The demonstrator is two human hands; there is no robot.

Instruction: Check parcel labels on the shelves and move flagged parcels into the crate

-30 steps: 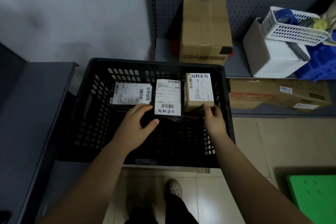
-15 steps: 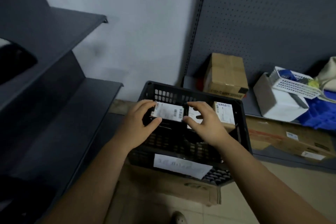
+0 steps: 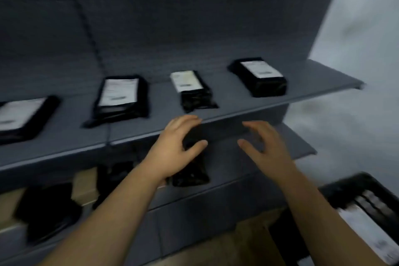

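Several black parcels with white labels lie in a row on the grey upper shelf (image 3: 306, 77): one at the far left (image 3: 19, 116), one left of centre (image 3: 121, 97), a narrow one in the middle (image 3: 192, 88), and one at the right (image 3: 259, 75). My left hand (image 3: 174, 149) hovers in front of the shelf edge with fingers loosely spread, holding nothing. My right hand (image 3: 265, 149) is beside it, fingers spread and empty. The black crate (image 3: 354, 188) shows at the bottom right corner. The view is blurred and the labels cannot be read.
On the lower shelf (image 3: 233, 181) lies a black parcel (image 3: 190, 175) partly behind my left hand, with more black parcels (image 3: 47, 209) and a brown box (image 3: 84, 183) further left. A pale wall (image 3: 356, 49) stands to the right.
My view has swung from the crate to the shelves on the left. Both hands have left the parcels in the crate and now hover empty before the upper shelf edge.
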